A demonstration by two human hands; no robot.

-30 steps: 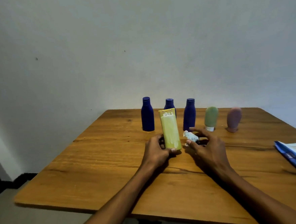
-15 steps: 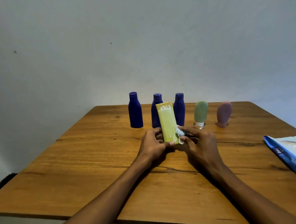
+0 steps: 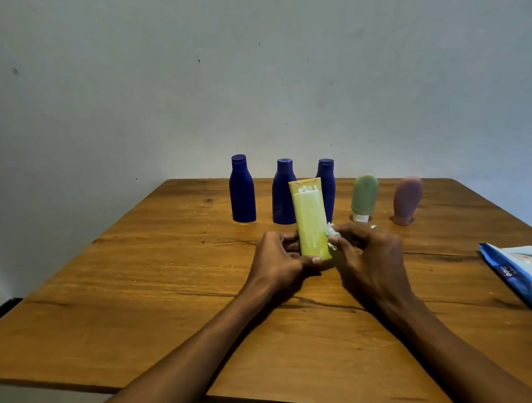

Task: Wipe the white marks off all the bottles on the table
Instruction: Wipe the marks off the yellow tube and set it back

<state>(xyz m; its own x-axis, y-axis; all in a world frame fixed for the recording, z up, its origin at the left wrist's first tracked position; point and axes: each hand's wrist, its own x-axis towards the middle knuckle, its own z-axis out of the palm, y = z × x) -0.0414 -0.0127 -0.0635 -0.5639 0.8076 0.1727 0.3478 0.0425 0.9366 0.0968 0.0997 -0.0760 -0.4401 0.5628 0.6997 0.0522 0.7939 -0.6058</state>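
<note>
Left hand [image 3: 279,258] grips the yellow tube [image 3: 310,220] low down, propping it upright on the desk [image 3: 156,272] so its marked face is reachable. Right hand [image 3: 367,251] pinches a crumpled wipe [image 3: 333,230] against the tube's edge, probably starting a wipe. The other bottles wait behind.

One head-worn view looks forward and down, seemingly close over the table [image 3: 156,272], facing a wall [image 3: 249,76].

Plain room: wooden table [image 3: 169,271], bare wall [image 3: 249,76]

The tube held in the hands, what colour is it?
Yellow-green tube, seen in the head view.
</note>
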